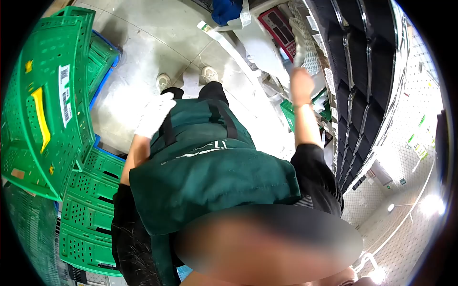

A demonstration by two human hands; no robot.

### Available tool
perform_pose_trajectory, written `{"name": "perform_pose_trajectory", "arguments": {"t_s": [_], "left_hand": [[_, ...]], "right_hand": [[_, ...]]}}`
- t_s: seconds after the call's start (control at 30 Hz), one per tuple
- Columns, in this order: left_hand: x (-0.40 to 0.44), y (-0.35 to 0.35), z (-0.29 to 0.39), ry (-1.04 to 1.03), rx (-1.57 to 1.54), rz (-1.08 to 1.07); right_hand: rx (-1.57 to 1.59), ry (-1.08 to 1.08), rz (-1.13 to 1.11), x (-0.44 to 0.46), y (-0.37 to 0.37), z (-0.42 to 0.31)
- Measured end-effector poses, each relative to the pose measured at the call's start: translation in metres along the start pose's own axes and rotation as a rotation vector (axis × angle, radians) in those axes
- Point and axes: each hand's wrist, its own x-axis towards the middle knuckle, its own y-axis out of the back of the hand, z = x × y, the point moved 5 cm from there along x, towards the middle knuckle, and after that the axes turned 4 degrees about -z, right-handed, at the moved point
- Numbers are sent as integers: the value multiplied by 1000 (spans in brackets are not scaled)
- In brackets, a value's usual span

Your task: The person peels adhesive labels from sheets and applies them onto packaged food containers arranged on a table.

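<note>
My left hand [156,113] wears a white glove and hangs beside the dark green apron [214,167]. Its fingers look loosely extended, and nothing shows in them. On the other side, my right hand [301,86] is bare and reaches over the cluttered counter. Its fingers look curled, partly blurred, against a pale translucent wrap-like piece [299,53]; I cannot make out whether they hold it. White netting [311,57] lies just past that hand. Close by is a red device [277,32] with a dark panel and round buttons.
Green perforated crates [90,214] are stacked at left, one large crate [71,62] with a yellow handle. A blue item [226,10] lies at the counter's far end, near a white strip [224,40]. Black tiered shelving [358,71] rises at right. Tiled floor [138,38] lies ahead.
</note>
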Motion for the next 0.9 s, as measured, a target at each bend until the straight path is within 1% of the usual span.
{"name": "perform_pose_trajectory", "arguments": {"t_s": [0.03,0.07,0.1,0.13,0.17,0.2,0.23,0.27,0.3,0.33,0.37,0.4,0.43,0.47,0.5,0.53,0.57,0.63,0.67,0.7,0.77,0.8,0.83,0.87,0.9], "left_hand": [[4,-16,28,-232,-26,-161],[15,-41,36,-176,-500,-347],[11,-53,76,-101,-750,-392],[6,-64,117,-16,-1000,-421],[6,-64,149,-158,-343,-280],[10,-53,164,-316,-286,-206],[13,-42,179,-472,-217,-115],[15,-31,193,-615,-144,-10],[29,-17,172,-397,-179,10],[24,-1,168,-584,-219,128],[17,14,162,-771,-237,248],[7,39,157,-550,-606,288],[-2,55,147,-315,-965,312],[-10,72,149,-344,-951,323],[-16,84,152,-413,-1063,252],[-22,94,157,-480,-1175,172],[-32,103,161,-498,-1169,171],[-57,112,183,-479,-752,109],[-71,117,193,-496,-737,101],[-85,119,201,-487,-769,64],[-102,129,208,-485,-787,23],[-108,138,210,-487,-711,7],[-119,142,219,-486,-637,-8],[-137,152,236,-592,-415,29],[-144,165,250,-682,-274,52]], "right_hand": [[-17,60,34,-29,33,-42],[9,248,23,-53,44,-74],[78,366,101,-79,74,-106],[230,570,172,-103,118,-136],[471,572,232,-120,127,-156],[292,692,112,-130,138,-182],[45,609,-296,-141,160,-200],[146,701,-160,-144,165,-214],[245,791,-20,-147,170,-223],[244,801,10,-148,184,-223],[413,876,121,-150,210,-221],[585,952,234,-153,232,-216],[589,964,265,-152,242,-211],[693,878,475,-146,259,-193],[791,787,683,-139,273,-174],[901,683,755,-122,271,-160],[1011,567,817,-107,266,-149],[1407,430,554,-88,272,-148],[1410,443,538,-83,279,-152],[1516,526,519,-79,285,-159],[1922,681,376,-78,293,-170],[2049,733,415,-90,305,-169],[2083,694,424,-98,313,-167],[2068,711,425,-108,322,-166],[2055,724,428,-116,328,-166]]}}
